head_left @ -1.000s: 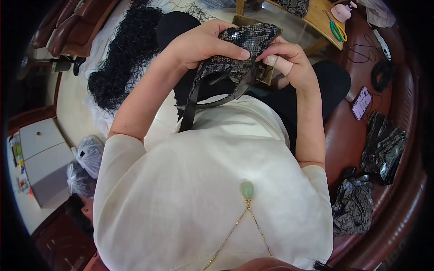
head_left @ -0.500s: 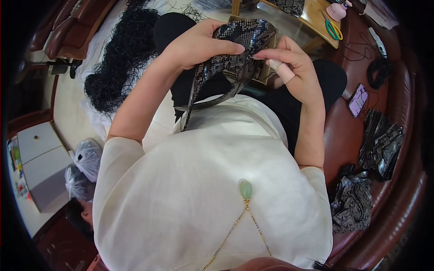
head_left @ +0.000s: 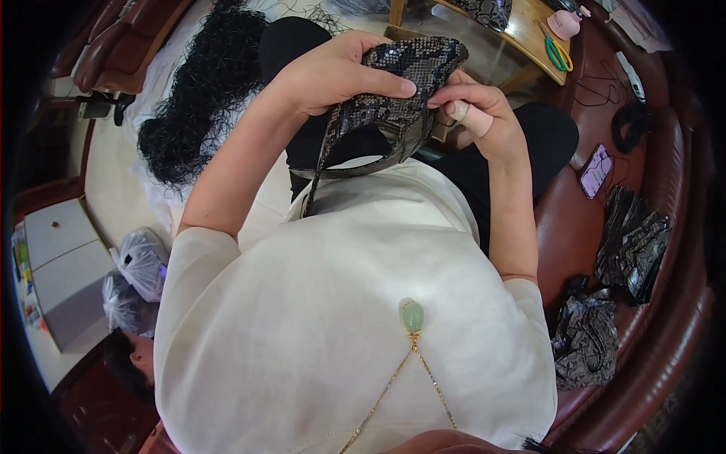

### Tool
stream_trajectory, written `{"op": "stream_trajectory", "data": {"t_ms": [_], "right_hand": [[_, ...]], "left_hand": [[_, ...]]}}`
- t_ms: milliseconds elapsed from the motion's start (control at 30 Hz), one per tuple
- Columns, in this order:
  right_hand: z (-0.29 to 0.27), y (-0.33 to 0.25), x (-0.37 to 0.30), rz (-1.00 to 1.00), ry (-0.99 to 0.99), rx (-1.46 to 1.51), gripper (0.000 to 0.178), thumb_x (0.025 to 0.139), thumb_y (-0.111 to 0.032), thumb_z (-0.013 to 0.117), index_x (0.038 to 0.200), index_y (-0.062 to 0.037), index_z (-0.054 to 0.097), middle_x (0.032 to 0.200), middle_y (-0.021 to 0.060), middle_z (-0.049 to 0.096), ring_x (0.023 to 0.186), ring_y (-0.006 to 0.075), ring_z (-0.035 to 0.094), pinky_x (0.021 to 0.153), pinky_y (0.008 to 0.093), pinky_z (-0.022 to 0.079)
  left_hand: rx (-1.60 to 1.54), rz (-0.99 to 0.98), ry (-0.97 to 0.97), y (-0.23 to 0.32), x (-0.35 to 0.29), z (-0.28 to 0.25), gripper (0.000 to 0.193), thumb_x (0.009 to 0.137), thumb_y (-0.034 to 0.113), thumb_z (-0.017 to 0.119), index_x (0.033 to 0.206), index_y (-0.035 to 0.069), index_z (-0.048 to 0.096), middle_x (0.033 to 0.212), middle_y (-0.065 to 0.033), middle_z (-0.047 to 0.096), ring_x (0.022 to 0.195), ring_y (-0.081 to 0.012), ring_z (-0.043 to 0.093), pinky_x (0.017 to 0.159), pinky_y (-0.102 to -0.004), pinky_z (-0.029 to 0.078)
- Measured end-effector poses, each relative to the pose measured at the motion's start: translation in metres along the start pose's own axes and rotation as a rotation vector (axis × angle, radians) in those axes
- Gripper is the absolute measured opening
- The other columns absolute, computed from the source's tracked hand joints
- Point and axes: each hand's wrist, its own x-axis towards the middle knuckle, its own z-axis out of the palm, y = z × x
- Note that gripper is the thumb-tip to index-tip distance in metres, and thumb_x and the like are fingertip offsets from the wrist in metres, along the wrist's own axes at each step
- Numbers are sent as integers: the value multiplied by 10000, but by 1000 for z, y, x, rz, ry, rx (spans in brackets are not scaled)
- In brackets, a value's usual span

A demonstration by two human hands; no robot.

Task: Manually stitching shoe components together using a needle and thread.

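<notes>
Up over my lap, my left hand [head_left: 344, 78] is closed on a dark snakeskin-patterned piece [head_left: 412, 72], thumb flat on top and the other fingers underneath. The piece has a cut-out opening and a narrow strap [head_left: 324, 147] hanging toward my shirt. My right hand [head_left: 484, 117] pinches at the right edge of the piece, index finger and thumb nearly together. A beige wrap [head_left: 476, 120] covers part of the thumb. The thin needle seen earlier in that pinch is now hidden between the fingertips and the edge.
A wooden table [head_left: 522, 34] at the far right bears green-and-yellow scissors [head_left: 558, 53] and a pink bottle [head_left: 566, 23]. On the red-brown sofa [head_left: 563, 227] lie a phone [head_left: 597, 171] and more snakeskin-patterned pieces [head_left: 586, 340]. Black stringy material [head_left: 200, 98] is heaped at left; a person's head [head_left: 130, 363] shows lower left.
My right fingertips have come in against the edge of the piece, and the needle has gone out of sight. The piece has turned slightly, its upper right corner swinging outward.
</notes>
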Motion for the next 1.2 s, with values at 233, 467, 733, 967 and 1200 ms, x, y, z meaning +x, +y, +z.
{"op": "stream_trajectory", "data": {"t_ms": [233,467,733,967,1200], "right_hand": [[-8,0,1,35,-58,45,172,830,7,588,939,30,719,868,74,622,821,149,523,749,230,415],[-2,27,0,21,-33,237,145,785,-5,650,915,31,700,750,42,605,714,133,536,685,216,434],[1,-9,-3,266,110,112,287,610,-90,788,820,-44,598,680,11,585,583,103,489,539,221,400],[-30,-18,-7,-393,948,-972,253,714,-71,672,953,-59,592,880,55,594,756,236,546,701,335,460],[-5,-40,-9,-383,559,-1479,112,804,-216,606,830,-109,584,864,90,518,775,279,533,717,376,452]], "left_hand": [[-6,-5,-39,-2,3,0,288,741,18,713,1013,-55,655,858,-91,694,678,-96,621,611,-183,520],[23,-21,-139,-9,8,3,287,722,22,712,993,-52,648,863,-78,686,710,-103,602,703,-201,508],[147,-49,-92,-3,12,20,236,714,91,736,908,-12,651,790,-37,648,681,-101,544,675,-211,452],[1,-64,210,-27,56,9,316,805,78,636,1094,-37,578,951,-112,665,780,-183,640,689,-251,510],[-170,48,4,-45,111,37,233,873,71,588,1085,-25,599,957,-132,666,794,-176,648,679,-235,516]]}}
